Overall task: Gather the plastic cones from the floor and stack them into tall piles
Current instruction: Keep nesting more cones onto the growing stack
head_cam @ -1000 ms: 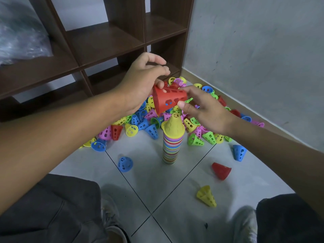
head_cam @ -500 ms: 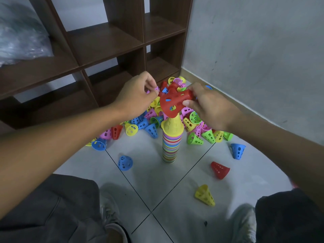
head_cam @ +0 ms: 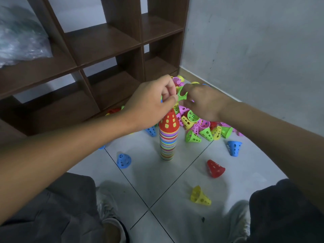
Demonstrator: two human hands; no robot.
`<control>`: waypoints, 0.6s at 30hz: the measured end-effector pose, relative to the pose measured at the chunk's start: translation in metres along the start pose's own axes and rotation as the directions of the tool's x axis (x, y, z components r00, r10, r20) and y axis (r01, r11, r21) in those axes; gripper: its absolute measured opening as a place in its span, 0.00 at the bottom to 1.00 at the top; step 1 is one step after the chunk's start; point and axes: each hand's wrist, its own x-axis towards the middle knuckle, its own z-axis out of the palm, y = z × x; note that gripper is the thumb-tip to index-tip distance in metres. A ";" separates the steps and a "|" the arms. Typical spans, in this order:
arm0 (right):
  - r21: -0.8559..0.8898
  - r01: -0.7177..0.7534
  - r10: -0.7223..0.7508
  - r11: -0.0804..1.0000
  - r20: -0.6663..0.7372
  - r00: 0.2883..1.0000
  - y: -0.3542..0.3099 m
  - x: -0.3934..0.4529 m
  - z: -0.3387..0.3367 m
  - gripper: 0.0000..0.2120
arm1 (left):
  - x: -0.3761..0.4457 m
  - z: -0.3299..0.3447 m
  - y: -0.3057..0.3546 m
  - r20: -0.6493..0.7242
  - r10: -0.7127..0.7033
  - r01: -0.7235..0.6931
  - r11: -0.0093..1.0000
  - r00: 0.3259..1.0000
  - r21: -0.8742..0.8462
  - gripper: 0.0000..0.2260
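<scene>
Head view is showing both hands meeting just above the stack [head_cam: 168, 139], which is standing upright on the floor [head_cam: 150, 179] with a red cone [head_cam: 169, 122] capping it. Left hand [head_cam: 150, 106] and right hand [head_cam: 204, 102] are each pinching a green cone [head_cam: 182, 96] between them, fingers curled round its rim. That cone is hanging directly over the stack's tip, nearly touching; which way its long axis is lying cannot be told. Both hands are equally near. Loose cones [head_cam: 201, 127] are lying heaped on the far right, with others scattered nearer.
</scene>
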 end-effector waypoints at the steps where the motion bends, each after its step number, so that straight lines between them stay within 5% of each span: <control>1: -0.005 -0.007 0.007 1.000 0.002 1.000 0.008 -0.003 0.000 0.20 | -0.001 0.006 0.005 0.020 0.013 -0.013 1.000 1.000 -0.010 0.04; 11: -0.009 -0.256 0.255 0.967 0.123 0.959 0.107 -0.086 0.015 0.18 | -0.001 0.100 0.012 0.286 0.106 -0.104 0.994 0.952 -0.024 0.05; 18: 0.012 -0.526 0.515 0.850 0.181 0.838 0.185 -0.176 0.044 0.17 | -0.034 0.210 -0.013 0.712 0.047 -0.149 0.985 0.701 0.082 0.15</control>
